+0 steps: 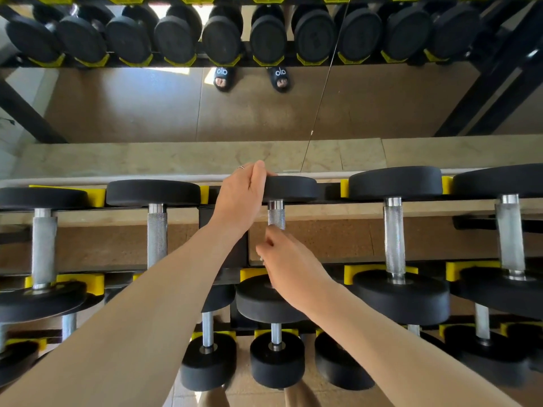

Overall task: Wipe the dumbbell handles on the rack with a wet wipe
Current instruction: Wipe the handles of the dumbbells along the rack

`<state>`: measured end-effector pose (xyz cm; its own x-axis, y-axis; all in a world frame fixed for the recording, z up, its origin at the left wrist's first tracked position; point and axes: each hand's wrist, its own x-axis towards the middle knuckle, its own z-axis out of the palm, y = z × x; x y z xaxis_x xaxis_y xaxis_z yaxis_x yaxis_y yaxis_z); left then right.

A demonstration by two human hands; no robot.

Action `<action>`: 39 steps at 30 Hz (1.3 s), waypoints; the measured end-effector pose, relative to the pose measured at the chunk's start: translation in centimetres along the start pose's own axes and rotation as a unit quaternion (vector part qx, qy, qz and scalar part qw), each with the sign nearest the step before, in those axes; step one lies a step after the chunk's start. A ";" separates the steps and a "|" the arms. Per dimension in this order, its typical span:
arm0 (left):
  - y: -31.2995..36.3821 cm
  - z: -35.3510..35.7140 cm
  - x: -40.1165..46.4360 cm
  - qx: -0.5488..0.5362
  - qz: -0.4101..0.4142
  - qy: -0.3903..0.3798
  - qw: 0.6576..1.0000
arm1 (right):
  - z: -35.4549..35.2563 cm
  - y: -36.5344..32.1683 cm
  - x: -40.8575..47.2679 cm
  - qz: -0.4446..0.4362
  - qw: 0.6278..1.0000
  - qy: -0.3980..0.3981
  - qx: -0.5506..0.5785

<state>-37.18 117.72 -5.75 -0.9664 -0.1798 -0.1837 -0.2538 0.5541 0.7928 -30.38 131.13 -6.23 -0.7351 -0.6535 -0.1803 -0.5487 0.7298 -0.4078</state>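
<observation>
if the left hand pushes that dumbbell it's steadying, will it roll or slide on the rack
Probably neither. The dumbbell sits in yellow cradles that should block rolling. Its thick black ends and steel bar suggest it is heavy for its size, so a light push from the left hand likely won't shift it. The knurled handle should grip well, though perhaps less when wet.

Black rubber-headed dumbbells with knurled steel handles (394,236) lie side by side across the black steel rack's top tier (332,190) (each in yellow plastic cradles (351,273)); smaller dumbbells (276,359) sit on the tier below, nearer the person. Behind the rack stands a wall mirror (117,107).
</observation>
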 end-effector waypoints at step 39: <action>-0.1 -0.1 0.1 0.015 0.010 -0.003 1.000 | -1.6 3.9 -2.7 0.074 0.956 -0.223 0.178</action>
<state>-37.21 117.62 -5.76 -0.9717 -0.1624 -0.1714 -0.2346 0.5823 0.7784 -31.18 136.04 -5.88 -0.5071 -0.6277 -0.5906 -0.2236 0.7576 -0.6132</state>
